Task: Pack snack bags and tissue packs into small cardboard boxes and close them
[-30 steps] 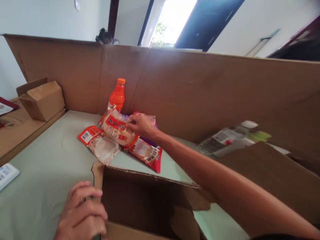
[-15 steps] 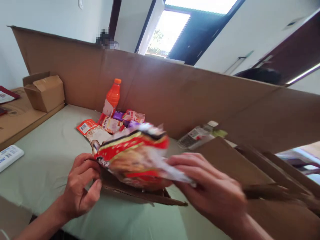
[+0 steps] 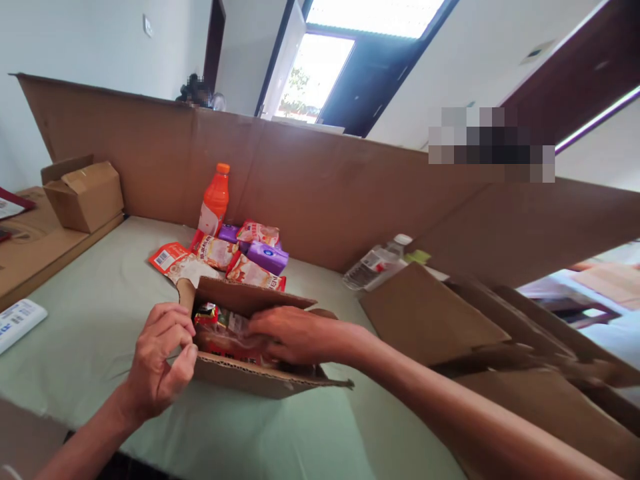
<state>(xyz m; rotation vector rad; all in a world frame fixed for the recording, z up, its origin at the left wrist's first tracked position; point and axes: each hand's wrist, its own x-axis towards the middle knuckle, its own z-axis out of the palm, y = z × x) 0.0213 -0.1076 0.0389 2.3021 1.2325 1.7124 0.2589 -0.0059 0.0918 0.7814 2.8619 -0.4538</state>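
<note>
My left hand [image 3: 163,360] is closed on the left edge of an open cardboard box [image 3: 245,381], thumb near the front corner. My right hand [image 3: 295,333] reaches into the box from the right, its fingers curled on the clear plastic of a food bag [image 3: 225,345] with red print; some fingertips are hidden. Inside, at the left, shows a small red and green packet [image 3: 207,313]. Just behind the box lie a red and cream snack packet [image 3: 257,272], a purple pack [image 3: 269,257] and a red and white pouch [image 3: 180,261].
An orange drink bottle [image 3: 215,200] stands by the tall cardboard wall [image 3: 320,187]. A clear plastic bottle [image 3: 375,263] lies at the right beside cardboard flaps [image 3: 430,313]. A small carton [image 3: 93,197] is at the far left, a white packet [image 3: 20,323] at the left edge.
My right hand has moved the food bag down and left into the box. My left hand keeps its hold on the box edge. The view has shifted slightly.
</note>
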